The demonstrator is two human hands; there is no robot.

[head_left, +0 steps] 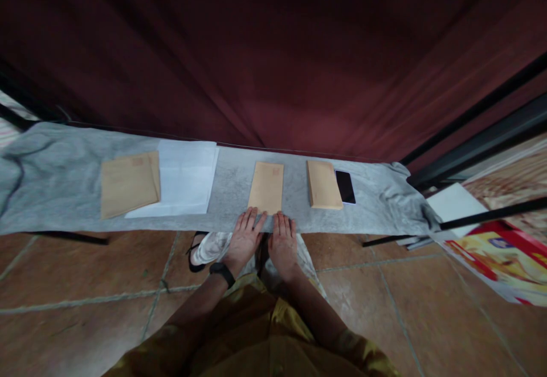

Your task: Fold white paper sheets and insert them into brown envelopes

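A single brown envelope [266, 186] lies flat in front of me on the grey cloth of a narrow table. My left hand [245, 237] rests at its near edge, palm down, fingers stretched out and touching the paper's lower left. Beside it my right hand [282, 245] lies the same way, fingertips at the envelope's lower right corner. Neither hand grips anything. To the right sits a thick stack of brown envelopes [323, 184]. Over on the left, a few larger-looking brown envelopes [128, 186] overlap white paper sheets [188, 177].
A dark-screened phone [345, 187] lies against the right stack. The grey cloth [233, 175] covers the table, with a dark red curtain [273, 81] hanging behind. Black metal bars [482, 138] and a red and yellow box [504, 257] stand at the right, above a tiled floor [363, 286].
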